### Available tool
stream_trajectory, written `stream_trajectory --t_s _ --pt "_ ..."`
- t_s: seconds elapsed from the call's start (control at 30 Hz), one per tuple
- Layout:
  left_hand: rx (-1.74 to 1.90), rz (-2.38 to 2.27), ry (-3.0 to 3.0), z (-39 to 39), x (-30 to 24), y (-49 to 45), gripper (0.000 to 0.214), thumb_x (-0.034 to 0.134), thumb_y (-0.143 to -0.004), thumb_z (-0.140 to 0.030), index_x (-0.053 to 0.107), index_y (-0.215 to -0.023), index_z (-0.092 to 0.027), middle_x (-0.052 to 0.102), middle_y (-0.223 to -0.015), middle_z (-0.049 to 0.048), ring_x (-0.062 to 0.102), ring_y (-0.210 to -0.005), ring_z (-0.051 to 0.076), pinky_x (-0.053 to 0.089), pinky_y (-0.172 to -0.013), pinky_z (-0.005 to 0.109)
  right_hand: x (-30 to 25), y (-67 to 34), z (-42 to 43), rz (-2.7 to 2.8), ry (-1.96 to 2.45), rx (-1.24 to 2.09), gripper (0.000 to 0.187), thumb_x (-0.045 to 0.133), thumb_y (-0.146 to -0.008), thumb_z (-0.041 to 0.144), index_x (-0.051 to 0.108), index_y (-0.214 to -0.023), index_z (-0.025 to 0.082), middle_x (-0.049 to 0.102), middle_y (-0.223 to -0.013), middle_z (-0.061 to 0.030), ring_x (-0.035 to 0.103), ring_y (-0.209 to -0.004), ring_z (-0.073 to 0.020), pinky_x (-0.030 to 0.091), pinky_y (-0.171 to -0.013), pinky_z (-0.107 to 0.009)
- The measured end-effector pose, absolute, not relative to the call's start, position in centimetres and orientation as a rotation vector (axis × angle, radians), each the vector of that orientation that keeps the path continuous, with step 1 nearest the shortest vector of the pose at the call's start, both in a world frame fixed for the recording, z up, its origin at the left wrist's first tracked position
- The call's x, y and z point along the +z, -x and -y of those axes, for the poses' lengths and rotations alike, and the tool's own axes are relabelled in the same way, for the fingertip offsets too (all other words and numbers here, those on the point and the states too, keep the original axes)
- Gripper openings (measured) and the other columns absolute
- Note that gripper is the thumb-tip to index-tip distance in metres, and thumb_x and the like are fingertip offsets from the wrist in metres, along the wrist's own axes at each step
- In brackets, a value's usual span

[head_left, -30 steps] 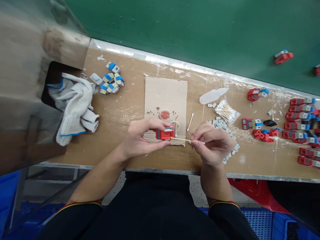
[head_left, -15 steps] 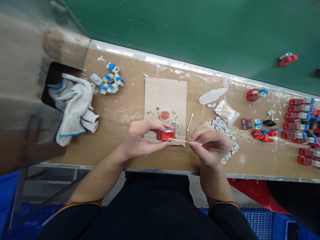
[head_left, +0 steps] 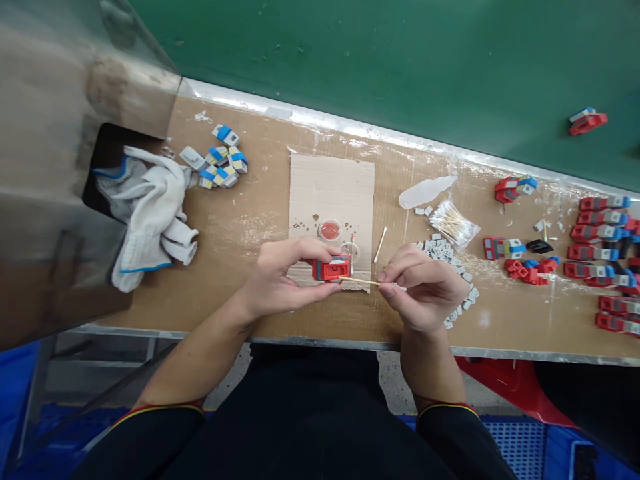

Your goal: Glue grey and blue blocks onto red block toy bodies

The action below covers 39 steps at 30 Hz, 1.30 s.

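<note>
My left hand [head_left: 285,277] grips a small red and grey plastic toy vehicle part [head_left: 332,269] between thumb and fingers, its hollow side facing up toward me. Between the thumb and fingertips of my right hand [head_left: 423,285] is a cotton swab [head_left: 361,281], whose far end reaches the lower right edge of the red part. Just beyond the part, a small round dish of reddish liquid [head_left: 330,231] and a second clear dish [head_left: 351,251] rest on a cardboard sheet [head_left: 332,183]. Another cotton swab [head_left: 381,244] lies right of the sheet.
Small grey pieces [head_left: 443,252] lie beside my right hand, near a bag of cotton swabs [head_left: 454,224]. Red and blue toy vehicles [head_left: 595,233] line the right side. White gloves [head_left: 153,207] and blue-banded white parts [head_left: 220,163] are at left. A green surface [head_left: 375,73] runs behind the bench.
On the green surface, the red toy piece has shifted to the right. Both my hands, the held part and the swab stay in nearly the same place.
</note>
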<state>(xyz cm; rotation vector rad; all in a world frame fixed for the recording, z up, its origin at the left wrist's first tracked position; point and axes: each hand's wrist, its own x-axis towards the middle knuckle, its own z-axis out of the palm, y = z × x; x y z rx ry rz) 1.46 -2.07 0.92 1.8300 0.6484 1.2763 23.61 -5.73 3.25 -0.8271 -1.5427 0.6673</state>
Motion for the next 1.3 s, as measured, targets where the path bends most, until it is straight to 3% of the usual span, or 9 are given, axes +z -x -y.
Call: stream_trajectory --t_s 1.0,1.2,1.3 --pt "1.291 -0.656 -1.806 2.1 0.8 -1.6 0.030 0.092 -0.081 -0.028 0.072 -0.100 -0.019 0.086 -0.098 0.0115 0.084 -0.083 0.020 0.069 -0.071 0.025 3.5 -23.6 5.5 1.564 0.839 0.642 0.018 0.077 -0.091 0.019 0.063 -0.082 0.026 0.074 -0.067 0.0029 0.064 -0.052 -0.0147 0.049 -0.048 -0.032" --pt "1.273 -0.664 -1.831 1.9 0.9 -1.1 0.029 0.092 -0.080 -0.026 0.073 -0.101 -0.018 0.086 -0.099 0.0104 0.084 -0.085 0.020 0.070 -0.071 0.024 3.5 -25.5 5.6 1.504 0.920 0.516 0.021 0.079 -0.091 0.025 0.062 -0.080 0.027 0.071 -0.065 0.0048 0.062 -0.052 -0.0142 0.048 -0.050 -0.033" --pt "1.280 -0.712 -1.806 1.7 0.9 -0.6 0.029 0.092 -0.080 -0.024 0.073 -0.101 -0.019 0.086 -0.100 0.0100 0.084 -0.088 0.021 0.071 -0.076 0.027 3.5 -26.1 5.3 1.667 1.056 0.485 0.021 0.079 -0.090 0.018 0.063 -0.080 0.027 0.073 -0.069 0.0044 0.064 -0.055 -0.0138 0.048 -0.053 -0.032"
